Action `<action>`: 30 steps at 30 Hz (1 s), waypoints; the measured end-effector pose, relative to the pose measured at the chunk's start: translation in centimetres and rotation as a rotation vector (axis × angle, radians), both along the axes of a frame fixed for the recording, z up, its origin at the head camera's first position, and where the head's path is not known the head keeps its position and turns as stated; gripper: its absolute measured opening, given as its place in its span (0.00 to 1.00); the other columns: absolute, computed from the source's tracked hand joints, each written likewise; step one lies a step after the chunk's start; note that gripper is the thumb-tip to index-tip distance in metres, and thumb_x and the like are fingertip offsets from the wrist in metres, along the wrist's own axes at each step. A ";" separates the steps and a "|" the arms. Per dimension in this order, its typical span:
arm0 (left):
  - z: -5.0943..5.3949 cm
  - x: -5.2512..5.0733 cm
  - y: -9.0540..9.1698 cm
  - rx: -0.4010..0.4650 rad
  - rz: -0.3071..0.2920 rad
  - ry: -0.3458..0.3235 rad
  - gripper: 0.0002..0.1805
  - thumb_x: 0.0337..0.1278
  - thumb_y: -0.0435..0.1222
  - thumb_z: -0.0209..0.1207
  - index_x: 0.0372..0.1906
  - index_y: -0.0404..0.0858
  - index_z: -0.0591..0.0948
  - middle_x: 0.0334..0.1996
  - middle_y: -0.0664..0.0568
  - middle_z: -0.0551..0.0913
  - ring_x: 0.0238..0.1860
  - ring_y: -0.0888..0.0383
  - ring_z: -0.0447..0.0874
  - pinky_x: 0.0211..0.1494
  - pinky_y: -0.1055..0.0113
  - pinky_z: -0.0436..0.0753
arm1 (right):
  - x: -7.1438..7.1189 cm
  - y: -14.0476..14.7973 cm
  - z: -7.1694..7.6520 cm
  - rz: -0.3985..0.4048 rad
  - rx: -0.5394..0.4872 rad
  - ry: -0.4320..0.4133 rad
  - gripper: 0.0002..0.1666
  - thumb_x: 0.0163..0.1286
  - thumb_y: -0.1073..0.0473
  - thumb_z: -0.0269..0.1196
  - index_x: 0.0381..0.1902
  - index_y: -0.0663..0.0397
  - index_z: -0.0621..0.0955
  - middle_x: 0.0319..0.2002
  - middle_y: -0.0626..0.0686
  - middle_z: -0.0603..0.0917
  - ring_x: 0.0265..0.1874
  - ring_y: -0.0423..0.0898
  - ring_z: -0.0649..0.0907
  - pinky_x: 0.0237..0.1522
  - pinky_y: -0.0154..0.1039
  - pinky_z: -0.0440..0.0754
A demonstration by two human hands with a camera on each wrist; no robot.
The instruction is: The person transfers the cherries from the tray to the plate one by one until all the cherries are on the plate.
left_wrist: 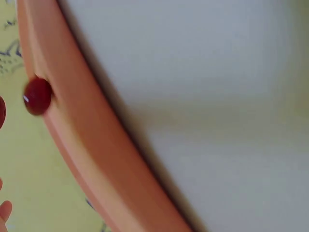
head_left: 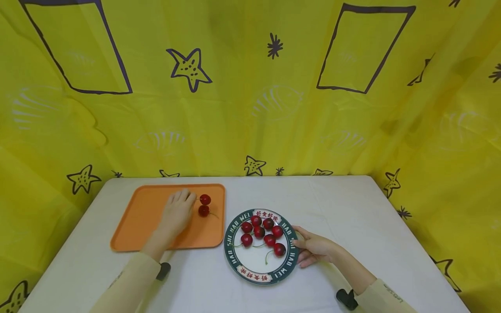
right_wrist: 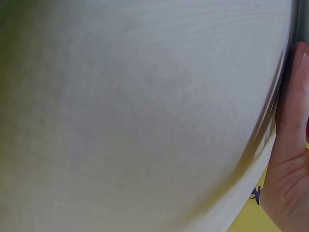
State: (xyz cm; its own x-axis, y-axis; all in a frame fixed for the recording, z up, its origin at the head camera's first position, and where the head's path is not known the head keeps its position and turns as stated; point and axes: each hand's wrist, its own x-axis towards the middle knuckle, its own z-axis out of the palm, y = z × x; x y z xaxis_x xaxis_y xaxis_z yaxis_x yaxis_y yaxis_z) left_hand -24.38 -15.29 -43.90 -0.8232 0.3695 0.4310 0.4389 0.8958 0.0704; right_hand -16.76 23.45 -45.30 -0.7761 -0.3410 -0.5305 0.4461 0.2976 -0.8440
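My left hand [head_left: 180,211] is over the orange tray [head_left: 137,226], fingers bent downward, just left of two cherries: an upper cherry [head_left: 205,199] and a lower cherry [head_left: 203,211]. The upper one's stem points toward my fingertips; I see no cherry in the hand. In the left wrist view a cherry [left_wrist: 37,96] shows by the tray's edge, and only fingertips [left_wrist: 5,211] appear at the left border. My right hand [head_left: 315,248] grips the right rim of a round plate [head_left: 252,263], thumb on top and fingers beneath. Several red cherries, some with stems, lie on the plate.
A white cloth [head_left: 332,208] covers the table under the tray and plate. Behind it hangs a yellow curtain [head_left: 235,121] with starfish drawings. The plate stands right of the tray, close to its right edge.
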 end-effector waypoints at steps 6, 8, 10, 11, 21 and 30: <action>0.4 1.3 2.2 -0.016 -0.056 0.038 0.06 0.55 0.28 0.57 0.37 0.37 0.72 0.31 0.49 0.63 0.37 0.50 0.65 0.48 0.55 0.68 | 0.0 -0.1 0.2 0.002 0.002 0.002 0.35 0.71 0.60 0.48 0.71 0.50 0.47 0.28 0.56 0.76 0.21 0.44 0.81 0.28 0.42 0.82; 0.3 1.8 2.9 -0.021 -0.079 0.041 0.07 0.54 0.29 0.58 0.37 0.38 0.73 0.31 0.50 0.63 0.38 0.51 0.65 0.48 0.56 0.68 | 0.0 -0.1 0.2 0.002 0.003 0.004 0.35 0.71 0.60 0.48 0.71 0.50 0.47 0.27 0.56 0.76 0.21 0.44 0.81 0.28 0.42 0.82; 0.1 2.4 3.6 -0.021 -0.100 0.047 0.08 0.53 0.30 0.60 0.37 0.39 0.73 0.31 0.50 0.64 0.38 0.51 0.65 0.48 0.57 0.69 | 0.0 -0.1 0.2 0.002 0.002 0.004 0.35 0.71 0.60 0.48 0.71 0.50 0.47 0.27 0.55 0.76 0.20 0.44 0.81 0.28 0.42 0.82; 0.0 2.7 3.9 -0.021 -0.111 0.046 0.09 0.52 0.30 0.60 0.37 0.39 0.74 0.31 0.50 0.65 0.38 0.52 0.66 0.48 0.57 0.69 | 0.0 -0.1 0.2 0.002 0.003 0.005 0.35 0.71 0.60 0.48 0.71 0.50 0.47 0.27 0.55 0.76 0.20 0.44 0.81 0.28 0.42 0.82; -0.4 5.5 6.7 -0.060 -0.183 -0.009 0.12 0.50 0.31 0.61 0.41 0.41 0.73 0.33 0.51 0.67 0.39 0.52 0.67 0.53 0.56 0.68 | 0.0 -0.1 0.2 -0.003 0.008 -0.007 0.35 0.71 0.59 0.48 0.71 0.49 0.47 0.27 0.56 0.76 0.20 0.43 0.80 0.27 0.41 0.82; -0.8 7.5 9.1 -0.053 -0.289 -0.013 0.07 0.56 0.36 0.58 0.39 0.44 0.73 0.35 0.54 0.67 0.40 0.56 0.67 0.53 0.59 0.69 | 0.1 -0.1 0.3 0.003 -0.003 -0.001 0.35 0.71 0.60 0.48 0.71 0.50 0.47 0.27 0.55 0.77 0.21 0.43 0.81 0.27 0.41 0.82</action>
